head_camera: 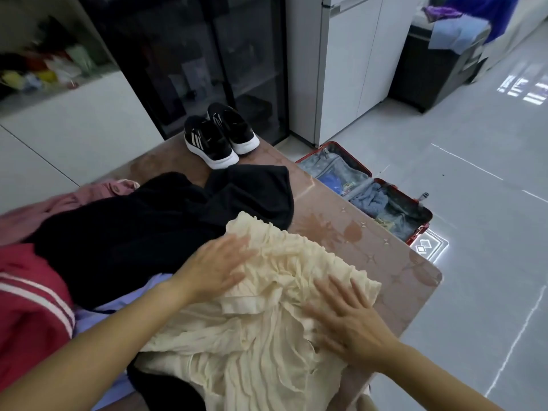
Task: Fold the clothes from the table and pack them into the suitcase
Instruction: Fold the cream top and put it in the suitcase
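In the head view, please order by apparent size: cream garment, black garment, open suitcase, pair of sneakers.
1. cream garment and black garment: look alike; the cream one lies nearer, so I do not rank them.
2. open suitcase
3. pair of sneakers

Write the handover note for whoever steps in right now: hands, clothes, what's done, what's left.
Left hand open, flat on the cream crinkled fabric garment.
Right hand open, flat on it too, nearer the edge of the brown patterned table.
The garment lies partly over a black cloth garment on that table.
Red hard-shell suitcase lies open on the floor beside the table; some cloth is inside.
Left: fold the cream garment, pack it, then the other clothes.
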`<state>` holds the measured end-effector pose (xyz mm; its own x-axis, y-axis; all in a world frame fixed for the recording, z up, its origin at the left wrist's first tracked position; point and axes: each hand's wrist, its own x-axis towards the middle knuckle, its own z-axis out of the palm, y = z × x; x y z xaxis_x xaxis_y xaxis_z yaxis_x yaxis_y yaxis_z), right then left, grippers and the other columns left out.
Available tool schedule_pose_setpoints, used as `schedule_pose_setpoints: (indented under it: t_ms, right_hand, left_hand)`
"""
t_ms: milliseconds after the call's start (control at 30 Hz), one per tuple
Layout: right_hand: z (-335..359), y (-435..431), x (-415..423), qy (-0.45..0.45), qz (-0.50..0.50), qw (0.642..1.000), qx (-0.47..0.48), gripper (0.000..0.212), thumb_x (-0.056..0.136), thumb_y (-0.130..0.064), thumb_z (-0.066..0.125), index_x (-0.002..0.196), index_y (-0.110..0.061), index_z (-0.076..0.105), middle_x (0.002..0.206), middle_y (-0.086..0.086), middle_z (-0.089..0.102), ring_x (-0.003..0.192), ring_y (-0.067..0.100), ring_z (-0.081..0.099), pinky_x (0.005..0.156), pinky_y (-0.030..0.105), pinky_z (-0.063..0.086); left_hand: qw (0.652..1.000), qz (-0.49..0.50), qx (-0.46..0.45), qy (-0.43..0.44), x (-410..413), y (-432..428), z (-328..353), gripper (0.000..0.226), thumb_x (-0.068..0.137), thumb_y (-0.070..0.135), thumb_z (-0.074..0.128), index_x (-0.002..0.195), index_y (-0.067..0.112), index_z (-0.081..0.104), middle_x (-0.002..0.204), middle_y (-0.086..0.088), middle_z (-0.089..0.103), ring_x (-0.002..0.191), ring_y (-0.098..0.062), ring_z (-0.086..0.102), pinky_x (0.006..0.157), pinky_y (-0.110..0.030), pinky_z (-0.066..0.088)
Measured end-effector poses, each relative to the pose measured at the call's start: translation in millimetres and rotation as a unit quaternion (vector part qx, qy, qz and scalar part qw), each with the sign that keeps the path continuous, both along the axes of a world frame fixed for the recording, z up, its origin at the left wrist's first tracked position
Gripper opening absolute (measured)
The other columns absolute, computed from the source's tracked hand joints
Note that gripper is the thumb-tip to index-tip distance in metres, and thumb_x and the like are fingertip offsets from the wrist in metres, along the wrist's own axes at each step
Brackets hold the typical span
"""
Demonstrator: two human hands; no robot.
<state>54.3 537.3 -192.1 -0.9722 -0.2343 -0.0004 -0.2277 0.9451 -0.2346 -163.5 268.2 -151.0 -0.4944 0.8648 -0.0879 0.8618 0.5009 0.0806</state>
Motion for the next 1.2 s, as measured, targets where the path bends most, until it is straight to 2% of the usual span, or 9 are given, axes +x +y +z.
schedule_pose_setpoints:
  t_ms: [100,300,500,667,733,833,900,1033,1200]
  right_hand:
    - [-11.6,-5.8,5.6,-0.024,-0.008,1.0,0.012,0.052,0.093,-0.067,0.026,0.14,-0.048,0.031,0.152,-0.002,0.033,0.144,0.026,0.015,0.108,0.052,0.011]
    - [11.8,16.4,-18.5,-0.026,-0.264,0.958,-0.106,0.056,0.092,-0.064,0.018,0.145,-0.047,0.017,0.153,-0.002,0.029,0.139,0.02,0.032,0.118,0.047,-0.003]
    - [12.1,30.8,-46.6,-0.127,-0.377,0.91,-0.117,0.075,0.088,-0.051,0.054,0.146,-0.045,0.007,0.135,-0.004,0.048,0.123,0.02,0.046,0.109,0.042,0.026]
    - [13.0,30.4,-54.8,-0.177,-0.359,0.912,-0.084,0.026,0.087,-0.041,0.054,0.103,-0.022,0.059,0.094,-0.005,0.067,0.091,0.018,0.059,0.092,0.035,0.035]
    - [14.7,35.9,-54.6,-0.141,-0.355,0.919,-0.1,0.018,0.086,-0.036,0.056,0.081,-0.019,0.061,0.078,-0.005,0.062,0.078,0.017,0.056,0.079,0.032,0.035]
    - [24.2,52.7,-60.0,-0.079,-0.366,0.916,-0.142,0.02,0.086,-0.034,0.061,0.068,-0.028,0.053,0.069,-0.012,0.05,0.074,0.015,0.05,0.082,0.037,0.038]
    - [34.2,65.0,-64.4,-0.047,-0.376,0.909,-0.171,0.023,0.087,-0.032,0.061,0.067,-0.031,0.05,0.066,-0.015,0.049,0.073,0.017,0.052,0.085,0.043,0.041]
    - [48.5,78.8,-66.8,0.008,-0.388,0.888,-0.247,0.006,0.087,-0.034,0.064,0.088,-0.029,0.061,0.079,-0.01,0.061,0.078,0.018,0.059,0.08,0.045,0.05]
    - [53.4,68.8,-54.4,0.016,-0.379,0.861,-0.338,0.016,0.086,-0.033,0.066,0.101,-0.028,0.064,0.093,-0.01,0.063,0.087,0.013,0.059,0.073,0.038,0.055]
  left_hand:
    - [0.983,-0.13,-0.125,0.033,-10.4,-14.2,-18.1,0.053,0.095,0.063,0.009,0.146,0.045,0.013,0.159,0.007,0.008,0.145,-0.022,0.007,0.113,-0.045,0.015]
    - [0.998,-0.034,-0.031,0.043,-27.1,9.5,7.1,0.057,0.093,0.053,0.03,0.147,0.035,0.022,0.154,-0.001,0.028,0.139,-0.02,0.03,0.11,-0.042,0.028]
    - [0.989,0.048,-0.138,-0.012,-49.3,55.1,15.7,0.082,0.09,0.044,0.055,0.15,0.033,0.0,0.158,0.005,0.01,0.146,-0.016,0.006,0.119,-0.038,0.009]
    - [0.976,0.106,-0.159,-0.109,-61.0,78.2,16.1,0.063,0.08,0.036,0.068,0.136,0.027,0.039,0.124,0.002,0.051,0.123,-0.023,0.042,0.096,-0.034,0.039]
    - [0.981,0.074,-0.168,-0.071,-62.8,84.6,20.4,0.013,0.084,0.033,0.062,0.094,0.03,0.054,0.103,0.005,0.05,0.11,-0.022,0.047,0.081,-0.031,0.039]
    - [0.987,0.076,-0.115,-0.076,-74.7,91.2,28.4,0.011,0.086,0.03,0.06,0.096,0.026,0.059,0.122,0.005,0.047,0.118,-0.022,0.041,0.091,-0.038,0.041]
    - [0.988,0.092,-0.053,-0.114,-84.8,98.9,37.7,0.009,0.084,0.025,0.062,0.092,0.025,0.06,0.133,0.008,0.047,0.126,-0.02,0.04,0.097,-0.044,0.041]
    - [0.971,0.141,0.036,-0.189,-89.0,112.6,56.9,0.01,0.077,0.024,0.065,0.081,0.029,0.059,0.088,0.011,0.064,0.087,-0.012,0.06,0.078,-0.04,0.052]
    - [0.934,0.168,0.124,-0.29,-75.6,100.6,63.0,0.027,0.074,0.015,0.075,0.098,0.021,0.065,0.096,0.007,0.065,0.091,-0.007,0.061,0.08,-0.024,0.05]
